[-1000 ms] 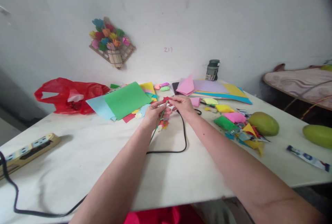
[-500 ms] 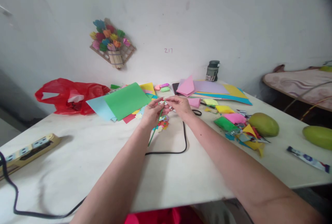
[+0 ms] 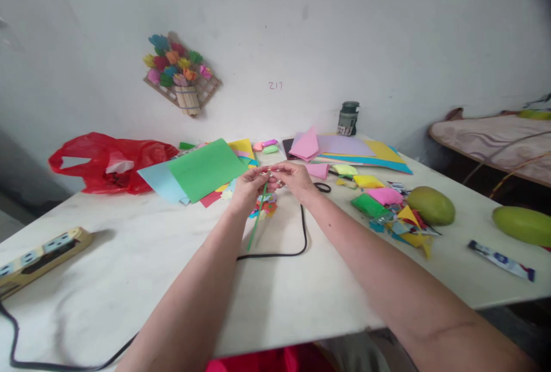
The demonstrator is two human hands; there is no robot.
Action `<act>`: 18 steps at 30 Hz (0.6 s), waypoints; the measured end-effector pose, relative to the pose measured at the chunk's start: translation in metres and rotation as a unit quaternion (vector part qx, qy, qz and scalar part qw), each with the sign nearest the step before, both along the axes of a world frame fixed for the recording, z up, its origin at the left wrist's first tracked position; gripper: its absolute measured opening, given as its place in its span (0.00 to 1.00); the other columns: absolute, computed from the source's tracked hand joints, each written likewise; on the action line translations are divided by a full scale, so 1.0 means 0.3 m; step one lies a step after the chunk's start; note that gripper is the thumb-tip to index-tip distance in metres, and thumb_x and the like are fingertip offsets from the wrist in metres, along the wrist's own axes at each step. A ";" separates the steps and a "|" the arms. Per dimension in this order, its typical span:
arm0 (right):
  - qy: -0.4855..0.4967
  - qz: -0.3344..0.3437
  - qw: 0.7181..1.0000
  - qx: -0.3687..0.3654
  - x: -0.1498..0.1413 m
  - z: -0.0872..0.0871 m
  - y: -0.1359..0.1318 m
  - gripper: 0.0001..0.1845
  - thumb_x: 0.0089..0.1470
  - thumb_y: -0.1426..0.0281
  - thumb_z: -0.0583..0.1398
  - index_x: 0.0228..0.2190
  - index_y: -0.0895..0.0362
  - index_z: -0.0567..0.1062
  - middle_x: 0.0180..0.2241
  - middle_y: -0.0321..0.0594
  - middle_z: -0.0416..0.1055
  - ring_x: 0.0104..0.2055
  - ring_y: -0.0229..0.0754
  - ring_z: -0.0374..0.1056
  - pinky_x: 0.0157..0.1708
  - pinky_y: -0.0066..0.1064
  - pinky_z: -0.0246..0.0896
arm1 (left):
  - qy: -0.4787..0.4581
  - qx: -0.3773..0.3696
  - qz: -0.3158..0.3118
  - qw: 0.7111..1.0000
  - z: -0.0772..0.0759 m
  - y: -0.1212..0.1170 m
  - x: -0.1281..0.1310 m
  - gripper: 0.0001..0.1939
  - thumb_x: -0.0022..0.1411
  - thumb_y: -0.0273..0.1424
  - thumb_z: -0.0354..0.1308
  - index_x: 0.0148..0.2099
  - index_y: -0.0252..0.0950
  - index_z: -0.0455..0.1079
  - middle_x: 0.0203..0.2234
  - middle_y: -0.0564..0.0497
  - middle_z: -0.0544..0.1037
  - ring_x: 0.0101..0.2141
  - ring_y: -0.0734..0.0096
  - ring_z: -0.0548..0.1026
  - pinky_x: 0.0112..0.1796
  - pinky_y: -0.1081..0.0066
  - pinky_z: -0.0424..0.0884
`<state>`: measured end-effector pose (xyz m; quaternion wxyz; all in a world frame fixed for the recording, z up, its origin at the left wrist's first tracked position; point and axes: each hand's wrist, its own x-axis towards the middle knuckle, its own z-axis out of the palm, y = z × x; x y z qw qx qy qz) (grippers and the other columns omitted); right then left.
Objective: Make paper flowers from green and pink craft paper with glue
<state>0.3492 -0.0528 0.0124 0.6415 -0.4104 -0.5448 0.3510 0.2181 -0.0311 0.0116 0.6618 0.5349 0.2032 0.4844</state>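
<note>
Above the middle of the table, my left hand (image 3: 248, 187) and my right hand (image 3: 296, 180) meet with their fingertips together. A thin green strip (image 3: 257, 225) hangs down from the fingers of my left hand, slanting toward the table. My right thumb and fingers are pinched at the strip's upper end, where something small and pale shows; its kind is too small to tell. Just below and behind the hands lies a heap of small coloured paper cut-outs (image 3: 270, 209), partly covered by them. Black-handled scissors (image 3: 322, 188) lie beside my right wrist.
A black cord (image 3: 305, 234) loops under my forearms. Green paper (image 3: 206, 171) and a red plastic bag (image 3: 112, 159) lie left, near a power strip (image 3: 47, 257). Coloured clay packets (image 3: 384, 195), paper scraps, green fruit (image 3: 431, 206) and a tube (image 3: 501, 260) lie right.
The view has shifted slightly to the right. My hands stay together at the top of the green strip, and my right fingers have moved a little closer to the left ones.
</note>
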 end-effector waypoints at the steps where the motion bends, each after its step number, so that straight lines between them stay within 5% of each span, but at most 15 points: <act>1: -0.001 0.000 1.000 0.000 -0.002 0.000 -0.002 0.11 0.37 0.67 0.62 0.28 0.57 0.75 0.21 0.34 0.70 0.22 0.33 0.65 0.21 0.24 0.60 | -0.003 0.000 0.002 1.000 -0.001 0.001 0.002 0.15 0.45 0.29 0.62 0.37 0.31 0.65 0.22 0.50 0.76 0.23 0.71 0.75 0.27 0.73 0.70; 6: -0.032 0.001 0.999 -0.001 0.017 0.006 -0.002 0.13 0.40 0.69 0.59 0.32 0.57 0.75 0.27 0.37 0.72 0.26 0.35 0.67 0.21 0.26 0.62 | -0.003 -0.010 0.024 1.000 0.001 0.000 0.003 0.15 0.45 0.28 0.62 0.37 0.30 0.66 0.22 0.49 0.76 0.22 0.71 0.75 0.27 0.72 0.70; 10: -0.150 -0.127 0.980 0.015 0.137 0.035 0.029 0.13 0.44 0.73 0.55 0.34 0.56 0.75 0.33 0.39 0.73 0.31 0.38 0.68 0.27 0.29 0.64 | 0.001 -0.012 0.047 0.999 0.004 0.003 -0.004 0.16 0.45 0.29 0.61 0.38 0.29 0.67 0.22 0.48 0.76 0.23 0.71 0.75 0.27 0.72 0.70; 14: -0.435 -0.310 0.845 0.000 0.327 0.062 0.041 0.17 0.46 0.78 0.53 0.37 0.57 0.76 0.40 0.43 0.71 0.41 0.43 0.65 0.41 0.35 0.59 | -0.021 -0.009 0.078 0.997 0.004 0.016 -0.004 0.15 0.45 0.29 0.61 0.38 0.29 0.68 0.23 0.48 0.76 0.25 0.70 0.75 0.31 0.70 0.71; 18: -0.657 -0.283 0.693 -0.089 0.449 0.039 0.013 0.22 0.42 0.80 0.57 0.41 0.54 0.74 0.41 0.46 0.71 0.42 0.47 0.63 0.39 0.34 0.55 | -0.053 -0.021 0.122 0.991 0.007 0.024 0.006 0.14 0.45 0.28 0.61 0.38 0.29 0.69 0.23 0.48 0.76 0.26 0.71 0.76 0.33 0.69 0.72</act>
